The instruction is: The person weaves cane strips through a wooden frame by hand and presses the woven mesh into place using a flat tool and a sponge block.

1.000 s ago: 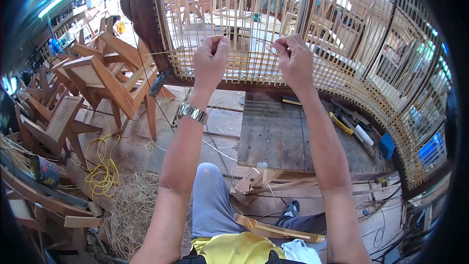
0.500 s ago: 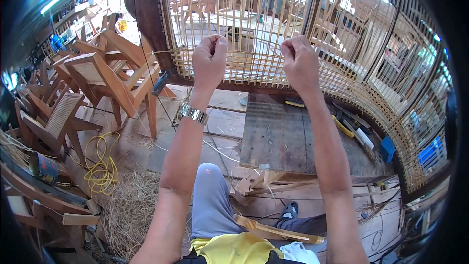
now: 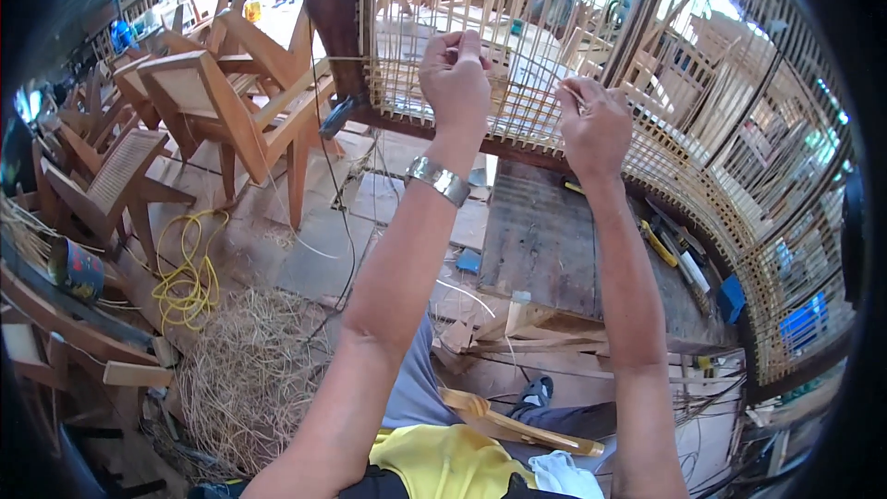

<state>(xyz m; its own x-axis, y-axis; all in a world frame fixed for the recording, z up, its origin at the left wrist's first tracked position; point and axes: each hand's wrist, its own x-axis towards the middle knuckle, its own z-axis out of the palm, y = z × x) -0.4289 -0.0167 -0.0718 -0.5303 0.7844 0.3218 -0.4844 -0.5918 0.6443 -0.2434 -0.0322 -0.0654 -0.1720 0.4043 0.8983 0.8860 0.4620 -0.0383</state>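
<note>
Tangled floor fibres (image 3: 249,383) lie right of our round can (image 3: 79,270); left hand (image 3: 455,83), right hand (image 3: 597,129): grips pinched narrow at gridded cane (image 3: 519,113)

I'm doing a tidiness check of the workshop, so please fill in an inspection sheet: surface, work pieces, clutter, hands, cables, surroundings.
Surface: dark wooden bench, with hand tools lying toward its right side.
Work pieces: cane panel in a dark wooden frame; cross-woven along its lower part, mostly upright strands above.
Clutter: heap of loose strips on the floor, left of the person.
Hands: left hand and right hand at the panel, fingers pinched; any strand gripped is too fine to tell.
Cables: yellow cord in loose loops on the floor.
Surroundings: wooden chairs crowded at left.
</note>
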